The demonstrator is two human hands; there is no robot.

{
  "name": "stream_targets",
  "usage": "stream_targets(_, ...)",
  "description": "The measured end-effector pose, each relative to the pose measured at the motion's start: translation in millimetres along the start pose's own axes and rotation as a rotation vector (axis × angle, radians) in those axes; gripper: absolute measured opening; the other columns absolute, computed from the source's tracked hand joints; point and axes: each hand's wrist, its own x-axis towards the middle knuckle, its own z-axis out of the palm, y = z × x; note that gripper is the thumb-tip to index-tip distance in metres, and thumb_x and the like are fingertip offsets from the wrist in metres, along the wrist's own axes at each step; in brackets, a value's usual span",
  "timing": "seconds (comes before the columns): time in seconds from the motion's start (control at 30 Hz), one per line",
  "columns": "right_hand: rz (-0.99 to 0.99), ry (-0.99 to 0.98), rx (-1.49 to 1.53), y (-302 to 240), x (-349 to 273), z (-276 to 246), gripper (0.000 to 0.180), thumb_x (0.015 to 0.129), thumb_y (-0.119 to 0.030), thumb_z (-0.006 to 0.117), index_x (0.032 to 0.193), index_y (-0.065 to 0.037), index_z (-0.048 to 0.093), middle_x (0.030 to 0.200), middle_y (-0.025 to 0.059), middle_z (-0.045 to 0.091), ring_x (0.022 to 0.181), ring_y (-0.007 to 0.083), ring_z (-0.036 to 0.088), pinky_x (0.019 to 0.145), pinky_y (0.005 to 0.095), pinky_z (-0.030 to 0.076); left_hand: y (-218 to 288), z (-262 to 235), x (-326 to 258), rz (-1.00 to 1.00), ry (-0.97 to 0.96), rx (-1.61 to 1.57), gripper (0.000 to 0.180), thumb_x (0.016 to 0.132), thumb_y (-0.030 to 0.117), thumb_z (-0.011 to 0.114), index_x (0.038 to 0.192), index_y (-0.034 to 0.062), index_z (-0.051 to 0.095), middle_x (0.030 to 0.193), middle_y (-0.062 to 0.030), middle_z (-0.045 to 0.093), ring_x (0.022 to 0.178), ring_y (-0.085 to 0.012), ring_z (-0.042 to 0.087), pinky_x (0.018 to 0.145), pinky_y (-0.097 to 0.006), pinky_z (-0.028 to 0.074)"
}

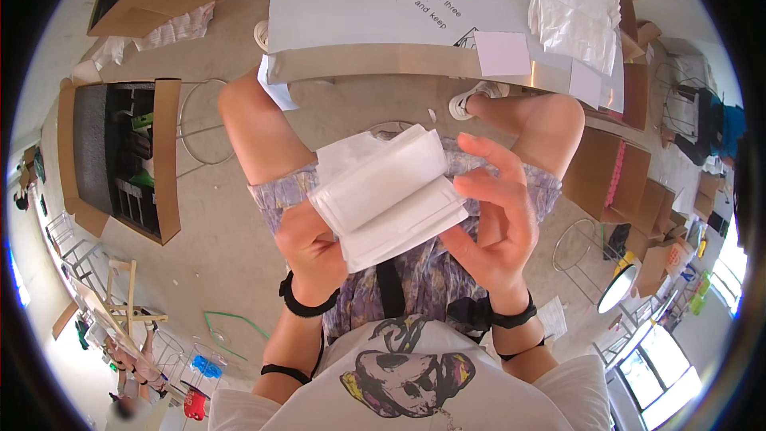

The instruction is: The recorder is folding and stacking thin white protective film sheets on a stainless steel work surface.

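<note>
In front of my lap I have a thick folded wad of thin white sheets (pixel 399 183), with a crease across its middle and one loose sheet sticking out at the far left. Whether they are paper or plastic film I cannot tell. My left hand (pixel 307 243) is closed around the wad's left end, its fingers mostly hidden underneath. At the right edge is my right hand (pixel 503 219), fingers curved and spread apart. Its thumb and middle fingertip come close to the wad's edge, and the index finger stands free of it.
Ahead is a metal-edged table (pixel 375 62) under printed protective film, with a pile of white plastic film (pixel 570 8) and a white card (pixel 503 53). An open carton with black foam (pixel 120 160) stands left; another open carton (pixel 610 172) sits right. Wire stool frames (pixel 203 120) stand around.
</note>
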Motion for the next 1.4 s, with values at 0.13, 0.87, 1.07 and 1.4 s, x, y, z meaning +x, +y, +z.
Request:
stream_targets(0.13,-0.047,0.016,0.075,7.3,0.8,-0.2,0.036,0.066,0.01,0.069,0.1,0.0,0.059,0.126,0.0222,0.044,0.076,0.0175,0.059,0.066,0.0275,0.048,-6.3,3.7,-0.1,-0.113,0.039,-0.18,0.021,0.071,0.002,0.073,0.089,-0.0065,0.066,0.08,-0.0062,0.066,0.072,-0.0073,0.061,0.058,-0.02,0.046)
stream_targets(0.87,1.018,-0.105,0.801,26.9,20.8,-19.2,0.035,0.085,-0.016,0.063,0.114,0.002,0.055,0.105,0.008,0.063,0.092,0.0129,0.06,0.077,0.0287,0.05,-3.0,5.5,-4.5,0.227,-0.831,-0.101,0.024,0.063,-0.005,0.059,0.085,0.0028,0.064,0.1,-0.01,0.064,0.075,-0.0259,0.063,0.06,-0.033,0.052)
stream_targets(1.07,0.608,0.034,0.424,5.8,17.9,-13.5,0.025,0.087,-0.013,0.061,0.108,0.001,0.059,0.099,0.0048,0.064,0.091,0.0092,0.057,0.077,0.0264,0.047,-30.4,-11.2,7.7,0.208,-0.422,0.103,0.025,0.073,-0.005,0.057,0.096,0.002,0.065,0.111,-0.0114,0.062,0.072,-0.0211,0.062,0.062,-0.029,0.052)
stream_targets(1.4,-0.121,-0.402,-0.377,-5.7,13.9,-3.4,0.029,0.072,0.0,0.063,0.101,-0.001,0.06,0.086,0.0166,0.062,0.075,0.0375,0.06,0.065,0.0396,0.049,8.6,3.3,15.5,-0.854,-0.367,-1.123,0.029,0.083,0.006,0.063,0.11,-0.0046,0.054,0.09,-0.0103,0.063,0.05,-0.0134,0.057,0.043,-0.024,0.047)
